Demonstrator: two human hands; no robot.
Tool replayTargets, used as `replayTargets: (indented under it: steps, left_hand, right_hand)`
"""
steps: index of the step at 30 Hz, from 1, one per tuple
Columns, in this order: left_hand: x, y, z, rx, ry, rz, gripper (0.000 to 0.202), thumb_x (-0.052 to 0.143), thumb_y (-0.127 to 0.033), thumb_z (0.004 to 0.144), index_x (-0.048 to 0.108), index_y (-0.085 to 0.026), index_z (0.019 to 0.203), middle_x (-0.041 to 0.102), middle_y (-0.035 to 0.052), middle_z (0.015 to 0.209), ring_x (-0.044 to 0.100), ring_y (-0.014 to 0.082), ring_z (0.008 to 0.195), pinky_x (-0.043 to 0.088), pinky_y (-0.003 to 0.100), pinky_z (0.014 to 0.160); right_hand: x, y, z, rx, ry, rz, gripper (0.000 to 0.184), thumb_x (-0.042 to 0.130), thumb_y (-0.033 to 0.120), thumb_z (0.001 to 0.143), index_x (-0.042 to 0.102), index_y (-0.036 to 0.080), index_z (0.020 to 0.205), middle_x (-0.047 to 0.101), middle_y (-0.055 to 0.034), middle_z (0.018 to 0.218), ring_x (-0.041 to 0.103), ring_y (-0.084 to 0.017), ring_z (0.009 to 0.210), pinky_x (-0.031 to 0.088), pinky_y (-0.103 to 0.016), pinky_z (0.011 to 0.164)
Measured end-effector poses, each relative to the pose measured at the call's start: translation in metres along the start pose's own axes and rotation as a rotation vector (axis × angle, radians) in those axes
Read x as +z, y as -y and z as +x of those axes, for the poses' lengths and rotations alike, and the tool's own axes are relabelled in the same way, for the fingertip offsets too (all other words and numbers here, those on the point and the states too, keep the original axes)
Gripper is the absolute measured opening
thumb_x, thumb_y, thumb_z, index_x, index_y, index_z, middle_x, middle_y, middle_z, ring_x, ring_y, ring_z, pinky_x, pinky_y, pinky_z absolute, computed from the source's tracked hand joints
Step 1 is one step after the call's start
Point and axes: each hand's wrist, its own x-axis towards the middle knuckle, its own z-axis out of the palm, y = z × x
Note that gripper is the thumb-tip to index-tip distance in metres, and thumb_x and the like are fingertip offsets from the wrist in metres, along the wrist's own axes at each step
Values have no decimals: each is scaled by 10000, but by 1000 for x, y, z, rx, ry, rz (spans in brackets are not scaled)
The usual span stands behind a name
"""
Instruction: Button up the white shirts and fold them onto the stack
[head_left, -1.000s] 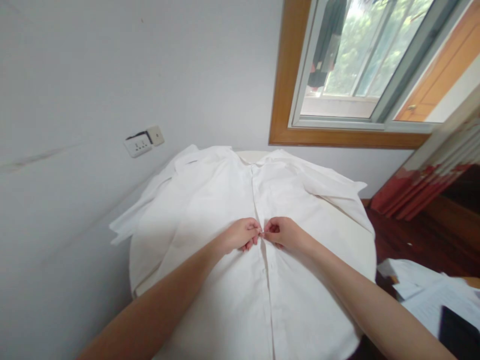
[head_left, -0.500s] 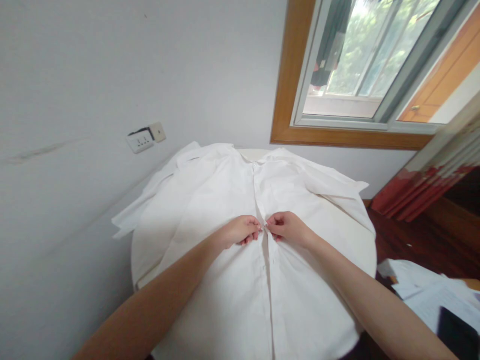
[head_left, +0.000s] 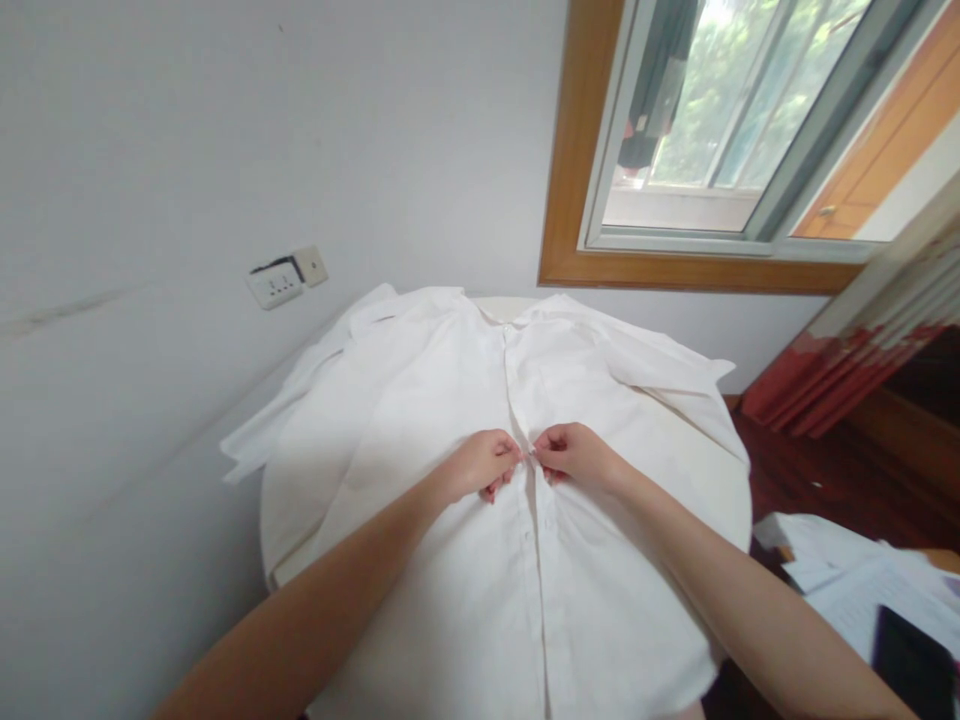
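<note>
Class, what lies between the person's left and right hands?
The head view shows the front edges of the white shirt between the left hand and the right hand, both pinching it; any button there is too small to tell.

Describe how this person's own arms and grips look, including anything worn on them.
The left arm and right arm are bare, tapering, with no sleeves in view. The left grip and right grip are ungloved. No watch, bracelet or marking shows; any ring would be too small to make out.
</note>
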Motion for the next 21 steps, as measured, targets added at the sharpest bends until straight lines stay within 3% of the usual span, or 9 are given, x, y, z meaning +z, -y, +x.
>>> replayTargets:
  steps: [7, 12, 16, 21]
  left_hand:
    - [12, 3, -1, 114, -136, 339, 142, 499, -306, 841, 561, -193, 900, 545, -42, 553, 494, 101, 397, 354, 205, 423]
    - [21, -2, -7, 248, -311, 675, 185, 442, -315, 886, 580, -192, 889, 642, 74, 780, 628, 215, 741, 416, 284, 670]
    - [25, -2, -9, 222, -307, 676, 211, 416, -313, 896, 583, -200, 958, 644, 93, 809, 627, 246, 808, 405, 308, 728]
    - [15, 4, -5, 289, -300, 661, 204, 440, -326, 879, 619, -234, 846, 647, 42, 773, 597, 191, 746, 369, 256, 675]
  right_hand:
    - [-4, 0, 0, 12, -7, -26, 103, 613, 268, 720, 589, 170, 697, 599, 38, 520, 555, -96, 466, 440, -184, 466]
    - [-5, 0, -1, -3, -14, -33, 95, 607, 262, 725, 587, 172, 703, 592, 39, 519, 555, -98, 466, 453, -187, 465]
    - [-5, 0, -2, -3, -19, -38, 101, 609, 266, 719, 577, 177, 685, 574, 46, 507, 544, -97, 461, 441, -190, 460]
    - [-4, 3, -3, -25, -13, -27, 128, 612, 298, 719, 572, 180, 694, 550, 55, 520, 527, -93, 469, 437, -194, 479]
